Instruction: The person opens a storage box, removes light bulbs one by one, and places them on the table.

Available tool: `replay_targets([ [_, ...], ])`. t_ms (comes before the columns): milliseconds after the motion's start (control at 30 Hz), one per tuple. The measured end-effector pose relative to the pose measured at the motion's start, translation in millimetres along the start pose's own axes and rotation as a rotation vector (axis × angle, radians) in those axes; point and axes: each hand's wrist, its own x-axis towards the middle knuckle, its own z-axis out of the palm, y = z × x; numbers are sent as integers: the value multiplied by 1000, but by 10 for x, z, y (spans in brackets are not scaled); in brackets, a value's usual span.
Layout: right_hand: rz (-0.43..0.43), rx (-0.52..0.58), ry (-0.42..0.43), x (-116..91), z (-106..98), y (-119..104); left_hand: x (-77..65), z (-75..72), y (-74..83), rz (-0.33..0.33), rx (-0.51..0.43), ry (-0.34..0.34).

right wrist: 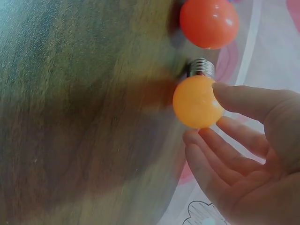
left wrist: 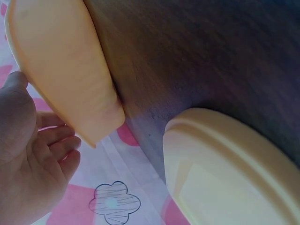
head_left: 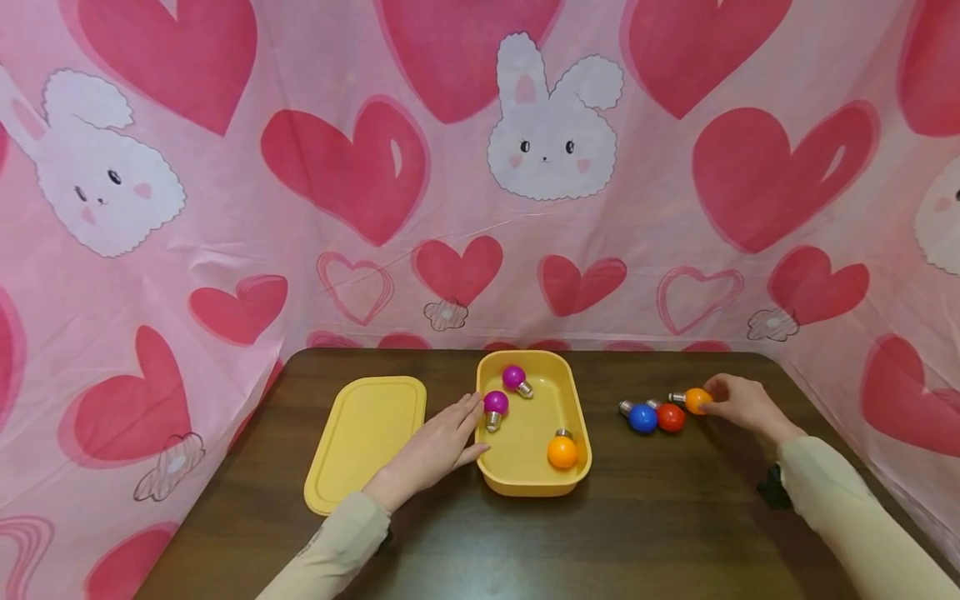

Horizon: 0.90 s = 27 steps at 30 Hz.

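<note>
A yellow plastic box stands at the middle of the table. Inside it lie two purple bulbs and an orange bulb. My left hand rests at the box's left side; its fingers lie along the rim, the thumb apart. At the right, my right hand has thumb and fingertips on another orange bulb, whose metal base points left in the head view. Beside that bulb on the table are a red bulb and a blue bulb, close together.
A yellow lid lies flat on the dark wooden table, left of the box. Behind the table and at both sides hangs a pink cloth printed with hearts and rabbits.
</note>
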Motion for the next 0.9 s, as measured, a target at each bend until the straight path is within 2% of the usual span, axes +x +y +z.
replay_targets([
  [333, -86, -13, 14, 53, 65, 11, 5, 7, 10, -6, -1, -20],
  [767, -140, -59, 28, 82, 127, -23, -4, 11, 0, 5, 13, 5],
  [900, -187, -53, 66, 106, 149, 9, -3, 17, -6, 15, 18, 25],
])
